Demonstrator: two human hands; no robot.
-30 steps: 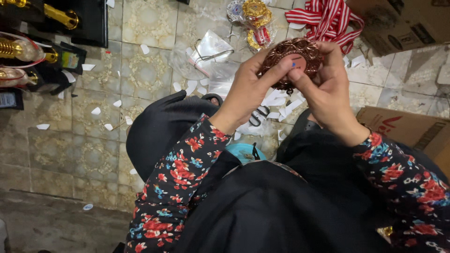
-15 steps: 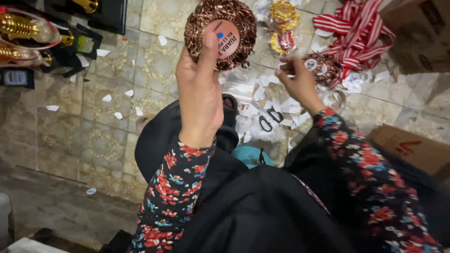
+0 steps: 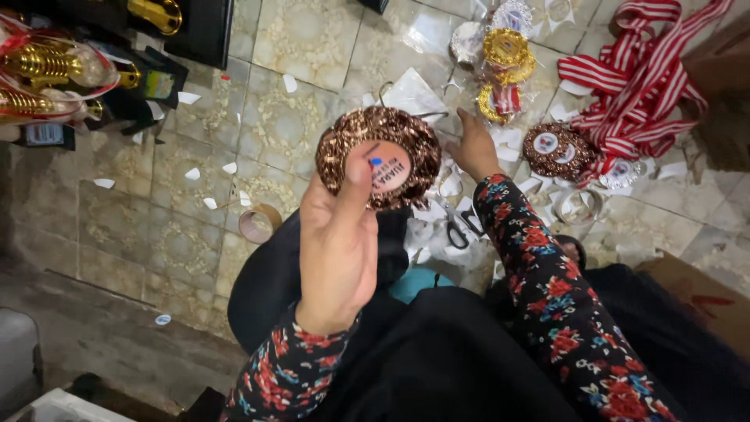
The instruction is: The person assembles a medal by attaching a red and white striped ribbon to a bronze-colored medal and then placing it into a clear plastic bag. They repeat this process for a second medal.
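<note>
1. The tiled floor (image 3: pixel 305 39) carries everything; I sit on it in black clothes with flowered sleeves, looking down past my knees.
2. At the floor's far right corner lies a heap of red-and-white striped ribbons (image 3: pixel 641 78), with a cardboard box (image 3: pixel 703 301) at the near right edge.
3. My left hand (image 3: pixel 340 242) is raised upright in the middle of the view, wrist below, palm turned away from me. Its fingers (image 3: pixel 358 184) pinch the bronze medal (image 3: pixel 379 158), thumb pressed on the round pink sticker at its centre, so the medal is held in the air above the floor, facing me. Half a second ago I held it higher and further toward the far edge; it now sits lower and closer to me.
4. My right hand (image 3: pixel 473 144) stretches out, palm down, onto the paper scraps (image 3: pixel 441 219) beyond the medal. Its fingers are spread lightly and hold nothing I can see. A second ago both hands were together on the medal; this one has since left it.
5. Just right of that hand lie more bronze medals (image 3: pixel 556 148), with gold medals (image 3: pixel 504 55) toward the far edge.
6. Scissors (image 3: pixel 461 230) lie beneath my right forearm.
7. A tape roll (image 3: pixel 259 223) lies left of my left wrist.
</note>
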